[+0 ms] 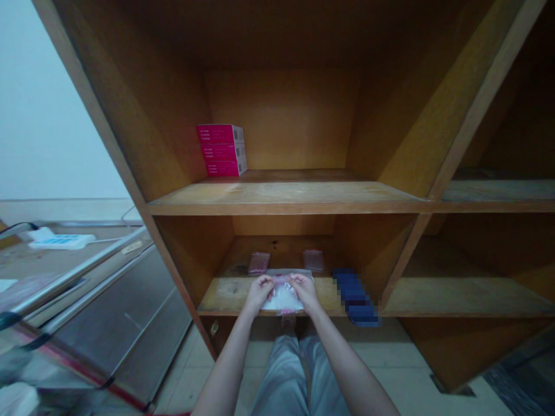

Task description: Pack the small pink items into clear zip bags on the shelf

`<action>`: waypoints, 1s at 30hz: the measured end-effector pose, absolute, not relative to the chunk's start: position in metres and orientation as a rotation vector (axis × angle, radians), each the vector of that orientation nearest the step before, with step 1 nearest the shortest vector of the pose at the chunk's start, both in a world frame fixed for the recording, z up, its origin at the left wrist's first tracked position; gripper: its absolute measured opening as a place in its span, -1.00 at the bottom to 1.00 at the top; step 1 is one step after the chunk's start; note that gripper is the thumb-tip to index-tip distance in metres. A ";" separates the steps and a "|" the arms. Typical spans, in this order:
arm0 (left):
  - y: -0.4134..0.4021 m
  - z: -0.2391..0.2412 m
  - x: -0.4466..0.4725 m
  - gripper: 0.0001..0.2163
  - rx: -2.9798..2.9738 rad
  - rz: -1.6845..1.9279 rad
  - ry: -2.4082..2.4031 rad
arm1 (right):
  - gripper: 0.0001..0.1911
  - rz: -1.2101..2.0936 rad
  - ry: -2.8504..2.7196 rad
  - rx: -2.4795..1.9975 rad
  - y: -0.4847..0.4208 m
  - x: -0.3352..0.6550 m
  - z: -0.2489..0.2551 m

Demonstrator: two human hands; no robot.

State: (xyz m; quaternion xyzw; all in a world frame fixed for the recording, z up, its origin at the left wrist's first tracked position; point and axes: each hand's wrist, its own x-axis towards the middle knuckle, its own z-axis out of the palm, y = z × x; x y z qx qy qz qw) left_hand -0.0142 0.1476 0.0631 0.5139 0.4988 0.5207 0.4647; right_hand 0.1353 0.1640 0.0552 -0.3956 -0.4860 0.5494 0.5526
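Note:
A clear plastic bag with pink contents [284,297] lies at the front edge of the lower wooden shelf [225,296]. My left hand [259,290] pinches its left top corner and my right hand [304,290] pinches its right top corner, fingers closed on the plastic. Two small pinkish packets lie behind it on the same shelf, one at the left [259,263] and one at the right [313,260].
Three stacked pink boxes [222,150] stand at the left back of the upper shelf [286,199]. A blurred dark blue object [356,296] lies to the right of my hands. A metal cart [78,271] with a white power strip [60,240] stands at the left.

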 end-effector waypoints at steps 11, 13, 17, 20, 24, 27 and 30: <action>0.146 0.065 -0.015 -0.68 1.257 1.293 1.205 | -0.67 1.273 -1.167 -0.902 0.164 0.138 0.057; 0.146 0.065 -0.016 -0.68 1.259 1.291 1.213 | -0.66 1.264 -1.177 -0.898 0.163 0.138 0.057; 0.147 0.064 -0.016 -0.67 1.284 1.307 1.201 | -0.65 1.265 -1.189 -0.857 0.162 0.138 0.058; 0.147 0.065 -0.016 -0.67 1.290 1.319 1.184 | -0.66 1.277 -1.171 -0.830 0.162 0.138 0.058; 0.145 0.066 -0.015 -0.66 1.275 1.320 1.175 | -0.65 1.272 -1.093 -0.839 0.162 0.138 0.058; 0.144 0.067 -0.015 -0.65 1.282 1.282 1.177 | -0.65 1.260 -1.067 -0.839 0.163 0.137 0.059; 0.142 0.067 -0.015 -0.68 1.290 1.255 1.179 | -0.65 1.249 -1.074 -0.849 0.162 0.137 0.060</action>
